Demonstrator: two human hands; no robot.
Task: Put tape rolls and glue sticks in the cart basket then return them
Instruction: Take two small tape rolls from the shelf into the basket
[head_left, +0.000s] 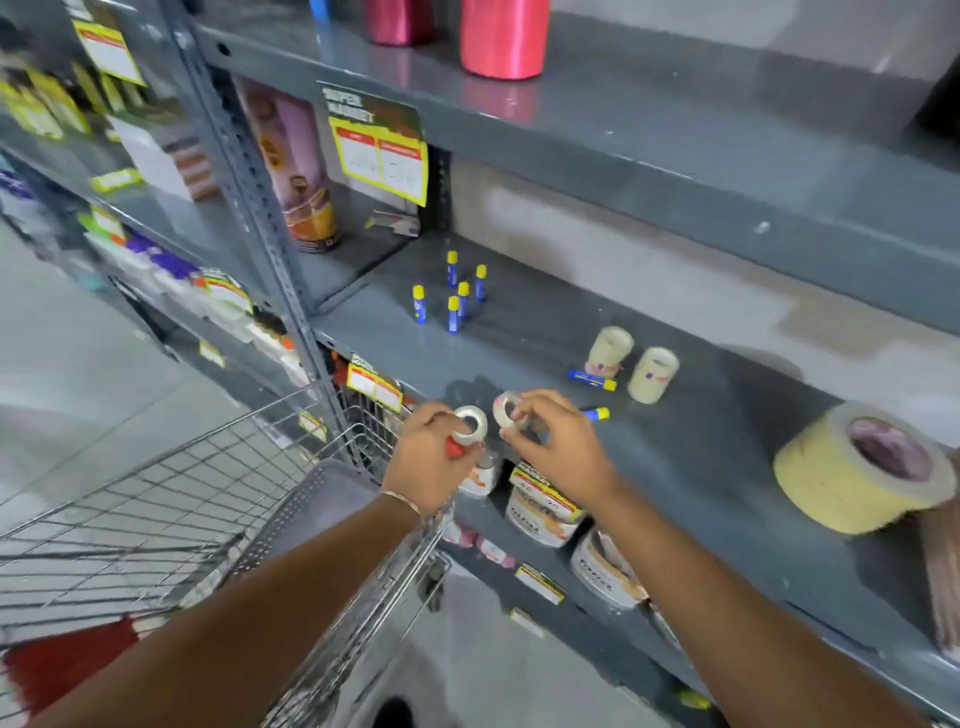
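Note:
My left hand (428, 457) grips a small clear tape roll (471, 423) and something red under it, at the front edge of the grey shelf (545, 332). Beside it, my right hand (558, 441) pinches a second small tape roll (505, 408). Both hands hover just above the shelf's front edge. Several blue glue sticks with yellow caps (453, 296) stand upright further back on the shelf. Two more glue sticks lie flat, one (592, 380) near two stacked tape packs (652, 374), one (596, 414) just past my right hand. The wire cart basket (156, 499) stands below left.
A large cream masking tape roll (857, 467) lies at the shelf's right. Red spools (504, 36) stand on the shelf above. Yellow price tags (382, 156) hang from shelf edges. Tubs (540, 514) fill the lower shelf. Other goods line the racks at left.

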